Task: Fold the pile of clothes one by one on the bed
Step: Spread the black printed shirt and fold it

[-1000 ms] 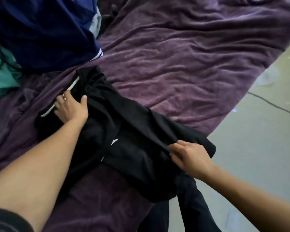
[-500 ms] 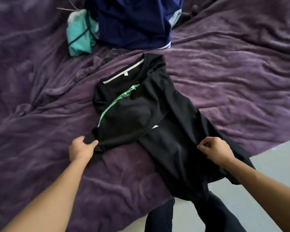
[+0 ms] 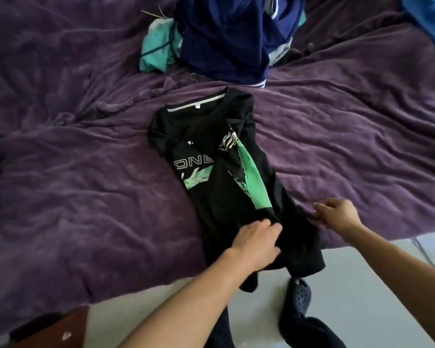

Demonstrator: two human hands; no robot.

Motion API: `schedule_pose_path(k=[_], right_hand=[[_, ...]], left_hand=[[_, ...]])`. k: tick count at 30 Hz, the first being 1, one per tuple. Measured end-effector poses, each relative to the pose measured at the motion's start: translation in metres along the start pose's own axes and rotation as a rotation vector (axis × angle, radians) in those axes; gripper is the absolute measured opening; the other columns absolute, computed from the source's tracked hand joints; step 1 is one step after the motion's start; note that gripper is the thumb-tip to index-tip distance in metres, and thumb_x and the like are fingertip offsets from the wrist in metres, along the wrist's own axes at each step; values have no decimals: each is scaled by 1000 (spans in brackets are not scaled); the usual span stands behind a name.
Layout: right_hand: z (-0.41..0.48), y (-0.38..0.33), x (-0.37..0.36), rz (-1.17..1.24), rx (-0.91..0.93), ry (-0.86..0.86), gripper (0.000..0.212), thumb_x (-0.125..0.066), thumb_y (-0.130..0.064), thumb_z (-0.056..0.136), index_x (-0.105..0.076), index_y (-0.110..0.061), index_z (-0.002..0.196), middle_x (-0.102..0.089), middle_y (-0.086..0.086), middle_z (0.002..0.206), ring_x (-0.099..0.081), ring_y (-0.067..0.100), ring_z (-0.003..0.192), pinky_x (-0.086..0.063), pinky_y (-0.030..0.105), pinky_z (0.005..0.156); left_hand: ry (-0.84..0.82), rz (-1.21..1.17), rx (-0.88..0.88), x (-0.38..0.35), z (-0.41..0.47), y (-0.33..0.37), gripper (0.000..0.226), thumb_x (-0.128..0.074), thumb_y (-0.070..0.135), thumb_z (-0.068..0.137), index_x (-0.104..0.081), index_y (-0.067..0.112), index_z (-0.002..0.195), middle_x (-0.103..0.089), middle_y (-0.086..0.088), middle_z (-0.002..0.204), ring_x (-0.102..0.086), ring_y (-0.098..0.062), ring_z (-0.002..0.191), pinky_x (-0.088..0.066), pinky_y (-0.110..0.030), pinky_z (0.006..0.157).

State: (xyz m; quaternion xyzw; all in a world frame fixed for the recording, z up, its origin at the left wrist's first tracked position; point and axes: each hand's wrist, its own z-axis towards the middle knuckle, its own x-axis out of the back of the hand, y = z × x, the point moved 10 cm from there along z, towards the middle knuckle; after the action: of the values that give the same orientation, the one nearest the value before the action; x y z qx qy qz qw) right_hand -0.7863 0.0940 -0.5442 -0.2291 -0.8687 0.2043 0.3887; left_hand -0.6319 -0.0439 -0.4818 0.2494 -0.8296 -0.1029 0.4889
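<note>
Black fabric T-shirt with green-white print (image 3: 224, 192) lies lengthwise on purple fleece bed cover (image 3: 86, 172), hem overhanging; left hand (image 3: 256, 241) on lower flap, grip unreadable; right hand (image 3: 339, 217), grip pinching side edge, should draw it taut, then fold squarely.

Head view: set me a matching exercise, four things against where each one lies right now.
Things:
1. black shirt
2. navy garment
3. teal garment
4. dark clog

Places:
A. on the floor by the bed's edge
B. heaped at the far side of the purple blanket
C. bunched just left of the navy heap
D. laid out mid-bed, with the left hand on its lower end

Pairs: 1-D, 2-B, 3-C, 4-A
</note>
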Motion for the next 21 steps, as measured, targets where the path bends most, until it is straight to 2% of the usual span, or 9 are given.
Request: schedule_pose_path(k=[2, 4, 6, 9, 11, 13, 16, 19, 21], right_hand=[[-3, 2, 21, -241, 82, 14, 13, -62, -18, 82, -68, -15, 70, -67, 7, 70, -62, 29, 73, -48, 33, 67], [-9, -5, 28, -446, 199, 15, 9, -59, -23, 81, -64, -24, 75, -65, 8, 76, -62, 32, 80, -43, 31, 65], [-20, -31, 23, -553, 441, 66, 11, -59, -22, 84, -67, -23, 91, -65, 7, 86, -62, 33, 86, -42, 32, 63], [-49, -69, -21, -589, 825, 5, 31, -58, -19, 87, -65, -23, 117, -63, 1, 109, -57, 27, 104, -51, 37, 71], [-51, -60, -62, -685, 862, -171, 38, -51, -19, 91, -59, -28, 127, -55, -3, 128, -49, 23, 119, -50, 38, 84], [-47, -33, -87, -816, 802, -330, 43, -46, -18, 94, -54, -29, 134, -45, -2, 144, -40, 24, 131, -43, 40, 99], [-62, -21, -77, -789, 952, -300, 43, -49, -24, 94, -51, -24, 137, -42, 6, 148, -39, 28, 135, -42, 46, 102], [-93, -11, -62, -885, 1234, -226, 77, -57, -59, 78, -37, -27, 145, -34, 10, 153, -32, 31, 140, -37, 50, 106], [-102, 5, -73, -1061, 1322, -276, 107, -67, -68, 59, -26, -30, 150, -20, 14, 158, -21, 35, 144, -29, 56, 108]], left_hand=[[-40, -338, 61, -29, -3, 13, 45, -61, 36, 88, -55, 16, 129, -60, -7, 117, -59, -25, 104, -48, -38, 91], [370, -522, 160, -5, -14, -6, 34, -53, 35, 89, -66, 18, 115, -64, 0, 107, -62, -21, 94, -50, -36, 85], [644, -332, 379, 8, -39, -45, 33, -50, 35, 89, -67, 21, 113, -59, 1, 113, -56, -23, 101, -49, -38, 83], [406, -275, 684, -34, -53, -82, 42, -55, 37, 92, -53, 26, 133, -41, -4, 137, -43, -27, 120, -43, -40, 92], [357, -324, 629, -62, -51, -68, 40, -54, 30, 94, -55, 19, 133, -38, -7, 141, -37, -25, 126, -39, -35, 99], [449, -350, 507, -69, -60, -48, 34, -54, 19, 94, -61, 12, 127, -41, -10, 141, -38, -26, 128, -39, -33, 102], [673, -343, 508, -70, -95, -57, 34, -48, 12, 90, -66, 8, 119, -47, -15, 136, -44, -31, 122, -43, -40, 99], [774, -719, 860, -103, -127, -99, 47, -48, 34, 96, -48, 13, 137, -41, -11, 141, -43, -27, 128, -39, -42, 106], [797, -1004, 1051, -123, -129, -107, 65, -64, 45, 86, -44, 10, 137, -43, -8, 136, -51, -23, 119, -43, -39, 102]])
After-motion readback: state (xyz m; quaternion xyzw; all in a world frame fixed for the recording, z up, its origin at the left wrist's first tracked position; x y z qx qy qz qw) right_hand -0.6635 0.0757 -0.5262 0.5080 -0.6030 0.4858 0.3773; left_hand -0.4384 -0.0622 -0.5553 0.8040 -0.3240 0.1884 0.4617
